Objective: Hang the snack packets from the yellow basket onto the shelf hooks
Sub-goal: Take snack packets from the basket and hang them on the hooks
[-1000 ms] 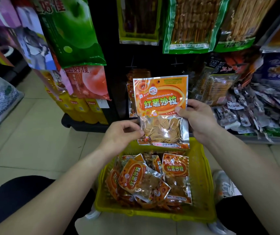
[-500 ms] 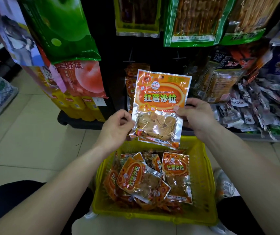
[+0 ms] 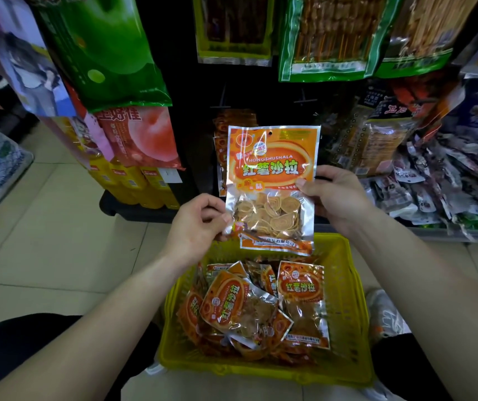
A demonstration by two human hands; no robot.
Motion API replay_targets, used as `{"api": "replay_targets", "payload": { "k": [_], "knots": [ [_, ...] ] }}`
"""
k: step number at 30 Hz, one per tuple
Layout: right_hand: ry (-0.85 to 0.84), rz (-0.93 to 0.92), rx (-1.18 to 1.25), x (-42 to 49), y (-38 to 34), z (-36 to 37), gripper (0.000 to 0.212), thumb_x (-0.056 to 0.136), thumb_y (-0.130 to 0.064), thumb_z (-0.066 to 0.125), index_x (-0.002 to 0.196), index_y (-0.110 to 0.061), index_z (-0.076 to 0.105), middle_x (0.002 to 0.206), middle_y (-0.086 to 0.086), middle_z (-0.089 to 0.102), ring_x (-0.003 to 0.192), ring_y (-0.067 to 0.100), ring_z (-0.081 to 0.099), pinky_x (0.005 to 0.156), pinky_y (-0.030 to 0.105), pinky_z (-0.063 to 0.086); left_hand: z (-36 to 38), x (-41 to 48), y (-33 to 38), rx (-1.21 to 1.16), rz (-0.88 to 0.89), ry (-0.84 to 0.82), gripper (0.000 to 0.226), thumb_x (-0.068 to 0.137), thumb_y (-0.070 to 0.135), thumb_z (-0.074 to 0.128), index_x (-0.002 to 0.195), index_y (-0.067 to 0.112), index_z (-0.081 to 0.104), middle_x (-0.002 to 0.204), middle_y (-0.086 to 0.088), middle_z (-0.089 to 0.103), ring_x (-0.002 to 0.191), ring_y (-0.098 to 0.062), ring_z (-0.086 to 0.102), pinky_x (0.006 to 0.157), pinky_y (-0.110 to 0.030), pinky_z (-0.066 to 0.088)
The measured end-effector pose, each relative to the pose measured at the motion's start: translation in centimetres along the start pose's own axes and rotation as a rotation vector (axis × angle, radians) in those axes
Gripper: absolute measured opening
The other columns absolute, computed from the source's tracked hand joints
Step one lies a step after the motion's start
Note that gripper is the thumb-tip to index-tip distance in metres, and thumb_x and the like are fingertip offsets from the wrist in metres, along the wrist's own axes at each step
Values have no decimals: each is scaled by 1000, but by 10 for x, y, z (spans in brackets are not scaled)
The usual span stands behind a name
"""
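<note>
Orange and clear plastic, the snack packet (image 3: 271, 188) stands upright in the air in front of the dark shelf, above the far rim of the yellow basket (image 3: 347, 299). The left hand (image 3: 196, 227) has its grip pinched on the packet's lower left edge, and the right hand (image 3: 333, 198) has its grip clamped on the right edge at about mid-height, thumb on the front. A small hanging hole shows near the packet's top edge, and round ridged chips fill its clear lower window. Just behind it, more orange packets (image 3: 226, 134) of the same kind hang on a shelf hook. Below, the basket holds a loose heap of matching packets (image 3: 261, 308), some face up, some tilted. Green bags (image 3: 110, 50) hang up left, skewer packs (image 3: 327, 39) hang above, and a pile of small dark sachets (image 3: 446, 192) lies on the low shelf at right. Pale floor tiles (image 3: 58, 227) spread to the left.
</note>
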State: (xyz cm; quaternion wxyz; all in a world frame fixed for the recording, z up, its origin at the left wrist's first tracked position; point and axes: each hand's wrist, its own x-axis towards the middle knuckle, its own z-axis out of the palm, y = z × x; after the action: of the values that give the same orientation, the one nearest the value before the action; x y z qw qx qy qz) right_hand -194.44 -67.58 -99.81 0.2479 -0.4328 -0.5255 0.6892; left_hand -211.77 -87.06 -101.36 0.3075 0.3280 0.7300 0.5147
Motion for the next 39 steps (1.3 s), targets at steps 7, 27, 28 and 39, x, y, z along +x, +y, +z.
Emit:
{"api": "replay_targets", "payload": {
  "k": [7, 27, 28, 39],
  "knots": [
    [-28, -34, -24, -8, -3, 7, 25, 87, -5, 74, 110, -4, 67, 86, 8, 77, 69, 15, 74, 55, 27, 58, 4, -2, -1, 26, -125, -39, 25, 90, 19, 74, 110, 25, 60, 105, -4, 69, 90, -16, 70, 65, -21, 57],
    [79, -63, -17, 4, 0, -1, 14, 86, -5, 75, 92, -16, 69, 77, 2, 77, 69, 16, 72, 63, 36, 63, 5, -4, -1, -105, -248, 41, 23, 86, 15, 77, 108, 8, 75, 91, -7, 79, 90, -29, 75, 82, -38, 62],
    [83, -66, -22, 4, 0, -1, 14, 86, -5, 75, 91, -17, 69, 77, 2, 77, 68, 16, 72, 62, 36, 63, 6, -4, -1, -126, -249, 38, 22, 87, 14, 76, 107, 7, 75, 90, -7, 79, 87, -26, 75, 78, -34, 63],
    [86, -45, -54, 8, 2, -4, 15, 86, -4, 76, 97, -12, 69, 89, 10, 77, 79, 23, 73, 70, 38, 61, 2, -4, -6, -124, -269, -156, 23, 92, 19, 69, 71, 26, 75, 81, 4, 71, 79, -11, 69, 70, -26, 60]
  ]
}}
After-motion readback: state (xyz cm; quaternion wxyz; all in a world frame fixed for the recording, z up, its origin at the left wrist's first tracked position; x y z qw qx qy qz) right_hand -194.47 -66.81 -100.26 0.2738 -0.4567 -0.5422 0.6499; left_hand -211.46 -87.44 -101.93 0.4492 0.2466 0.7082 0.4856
